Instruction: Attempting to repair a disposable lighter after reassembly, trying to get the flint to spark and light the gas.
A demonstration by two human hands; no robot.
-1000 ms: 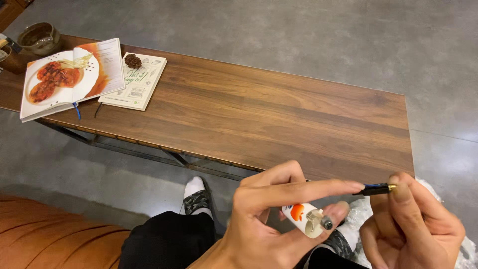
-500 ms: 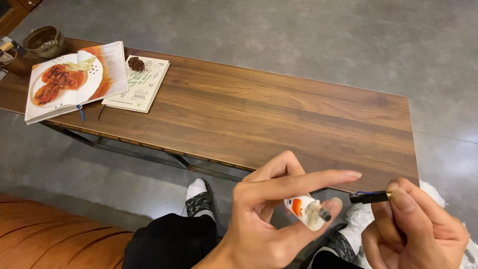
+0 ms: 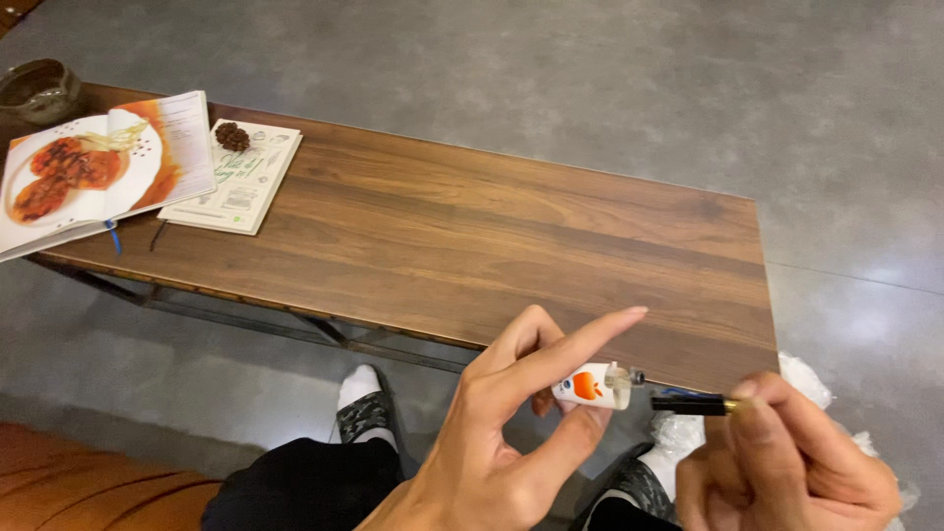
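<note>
The left hand (image 3: 492, 442) pinches a small white tube with an orange mark (image 3: 590, 385) between the thumb and the curled fingers, while the index finger extends straight out above it, pointing to the right and away from the body. The open nozzle of the tube faces right. The right hand (image 3: 787, 467) is closed in a pinch on a thin black stick with a brass-coloured end (image 3: 693, 403). The stick lies nearly level, its long axis running left to right, and its free tip points at the nozzle, just beside it but not visibly touching. The tube therefore lies directly left of the stick's tip, in line with its axis; the right hand is the nearer hand to the stick, the left to the tube. Both hands hang in front of the near edge of a long wooden table (image 3: 511, 236). At the table's far left end lie an open book with a food picture (image 3: 88, 177), a thin booklet (image 3: 236, 182) bearing a pine cone (image 3: 232, 136), and a dark bowl (image 3: 39, 90). Below are dark trousers and a grey floor (image 3: 590, 69).
</note>
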